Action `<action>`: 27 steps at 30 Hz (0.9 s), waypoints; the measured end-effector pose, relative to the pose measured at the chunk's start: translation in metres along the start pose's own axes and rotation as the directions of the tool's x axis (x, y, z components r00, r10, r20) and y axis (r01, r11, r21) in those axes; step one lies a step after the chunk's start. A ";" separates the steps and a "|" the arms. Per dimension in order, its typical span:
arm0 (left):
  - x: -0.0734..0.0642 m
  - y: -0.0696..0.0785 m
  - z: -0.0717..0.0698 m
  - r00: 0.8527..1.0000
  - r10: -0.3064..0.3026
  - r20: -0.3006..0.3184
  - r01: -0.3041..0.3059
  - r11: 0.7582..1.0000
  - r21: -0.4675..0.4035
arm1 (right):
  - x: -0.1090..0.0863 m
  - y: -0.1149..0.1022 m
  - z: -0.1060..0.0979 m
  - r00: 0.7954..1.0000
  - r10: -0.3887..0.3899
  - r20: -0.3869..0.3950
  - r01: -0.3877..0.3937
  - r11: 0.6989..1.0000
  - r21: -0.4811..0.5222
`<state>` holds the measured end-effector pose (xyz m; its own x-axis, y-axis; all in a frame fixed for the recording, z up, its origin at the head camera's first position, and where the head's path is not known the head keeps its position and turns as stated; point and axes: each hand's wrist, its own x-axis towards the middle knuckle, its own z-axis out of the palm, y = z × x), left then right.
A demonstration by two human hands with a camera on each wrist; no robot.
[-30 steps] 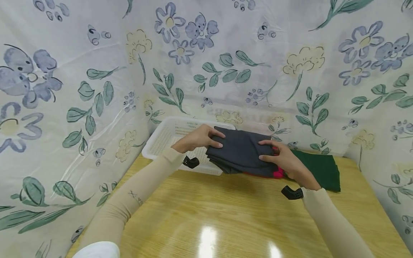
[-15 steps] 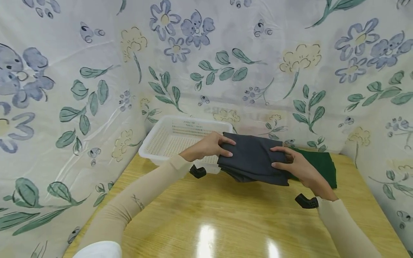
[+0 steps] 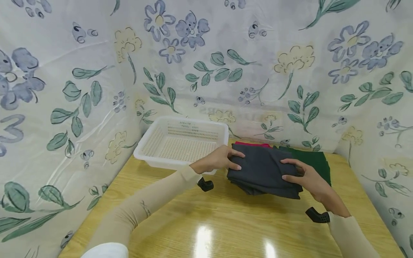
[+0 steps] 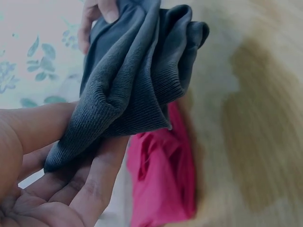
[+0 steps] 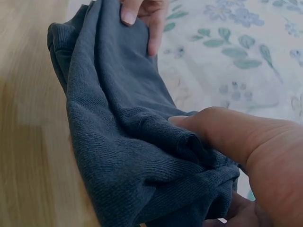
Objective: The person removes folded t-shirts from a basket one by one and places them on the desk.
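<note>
A folded dark grey garment [image 3: 261, 168] with ribbed edges is held level above the table by both hands. My left hand [image 3: 221, 159] grips its left end, thumb on one face and fingers beneath, as the left wrist view shows. The right hand [image 3: 306, 179] pinches the right end, its thumb [image 5: 213, 125] pressing the cloth in the right wrist view. Behind and below the grey garment lies a folded pink-red cloth [image 4: 163, 179], mostly hidden in the head view. A folded dark green cloth [image 3: 314, 163] rests on the table beyond my right hand.
A white perforated plastic basket [image 3: 145, 152] stands at the back left of the wooden table [image 3: 174, 222], with nothing seen inside. Floral sheeting [image 3: 206, 53] hangs behind the table and along its sides.
Both hands have carried the grey garment to the right and nearer, away from the basket. The pink-red cloth now shows behind it on the table; the head view has shifted slightly.
</note>
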<state>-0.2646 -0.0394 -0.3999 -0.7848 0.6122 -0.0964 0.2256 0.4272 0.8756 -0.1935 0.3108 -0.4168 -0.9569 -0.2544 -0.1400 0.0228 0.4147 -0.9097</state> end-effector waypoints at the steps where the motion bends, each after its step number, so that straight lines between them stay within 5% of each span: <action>1: 0.001 0.000 0.004 1.000 -0.004 0.001 0.004 1.000 -0.001 | -0.002 0.004 -0.001 1.000 0.001 0.000 -0.001 1.000 0.003; 17: 0.014 -0.006 0.050 0.997 0.055 0.062 -0.056 0.998 0.010 | -0.033 0.043 -0.015 0.999 0.051 -0.014 -0.051 0.999 0.004; 27: 0.017 -0.011 0.069 0.998 -0.010 0.055 0.005 0.997 0.079 | -0.041 0.060 -0.017 0.995 0.101 -0.011 -0.101 0.995 -0.011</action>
<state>-0.2407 0.0127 -0.4440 -0.7541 0.6436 -0.1308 0.2665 0.4818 0.8348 -0.1577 0.3613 -0.4589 -0.9530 -0.2014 -0.2264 0.1159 0.4480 -0.8865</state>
